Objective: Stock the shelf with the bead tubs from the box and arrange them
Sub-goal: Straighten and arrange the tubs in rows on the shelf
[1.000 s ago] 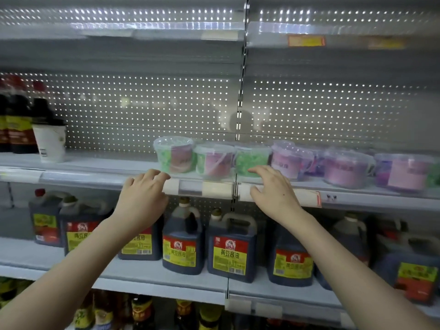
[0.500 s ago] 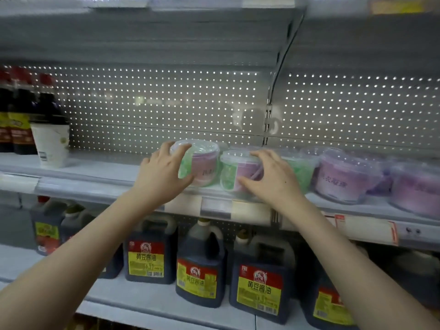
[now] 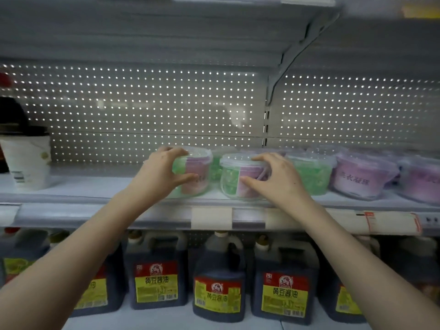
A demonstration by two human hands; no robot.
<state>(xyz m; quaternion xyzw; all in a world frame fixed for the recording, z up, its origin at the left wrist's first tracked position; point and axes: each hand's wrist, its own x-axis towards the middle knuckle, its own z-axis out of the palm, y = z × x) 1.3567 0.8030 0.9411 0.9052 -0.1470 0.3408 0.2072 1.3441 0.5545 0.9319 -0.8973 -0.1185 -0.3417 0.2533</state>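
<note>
Clear bead tubs stand in a row along the grey shelf (image 3: pixel 95 189). My left hand (image 3: pixel 164 172) grips the leftmost green tub (image 3: pixel 197 167), fingers over its lid and thumb on its front. My right hand (image 3: pixel 273 179) grips the second green tub (image 3: pixel 231 179), which stands nearer the shelf's front edge. To the right stand another green tub (image 3: pixel 312 172) and two purple tubs (image 3: pixel 362 179), (image 3: pixel 421 182). More tubs show blurred behind the front row. The box is out of view.
A white paper cup (image 3: pixel 28 160) stands at the shelf's left end, with dark bottles behind it. Bare shelf lies between the cup and the tubs. Dark soy sauce jugs (image 3: pixel 219 279) fill the shelf below. Another shelf hangs close overhead.
Both hands rose from the shelf's front edge and closed round the two leftmost green tubs. The view has moved closer and to the left.
</note>
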